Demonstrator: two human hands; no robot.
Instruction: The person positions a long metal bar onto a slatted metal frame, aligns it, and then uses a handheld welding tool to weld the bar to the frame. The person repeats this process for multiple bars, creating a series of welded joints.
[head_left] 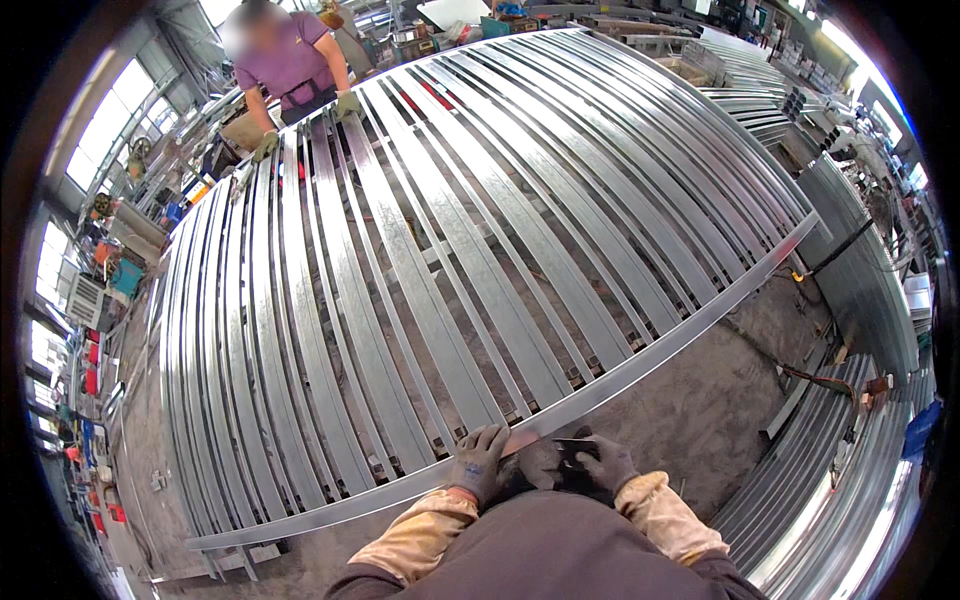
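- Left hand (pixel 478 460), in a grey work glove, laid flat with fingers spread on the long metal strip (pixel 640 360) that runs across the near ends of the bars; pressing rather than gripping, nothing closed in the palm.
- Right hand (pixel 600 465), gloved too, curled around a small dark tool (pixel 572 452) held against the strip's edge; hard to tell what kind of tool, half hidden by the fingers.
- Strip lying slantwise from lower left to upper right, touching the near ends of the bars, directly in front of both hands.
- Wide rack of long grey metal bars (pixel 420 260) side by side with gaps between, reaching away to the far end.
- No labels readable; only small red and blue boxes (pixel 95 380) along the left wall under the windows, and a blue patch (pixel 920 430) at the right rim.
- Another person (pixel 285 65) in a purple shirt at the far end, gloved hands resting on the bar ends.
- More stacked bars (pixel 840 470) at lower right, just beside a stretch of bare concrete floor (pixel 690 410).
- Black cable (pixel 835 250) trailing off the strip's right end.
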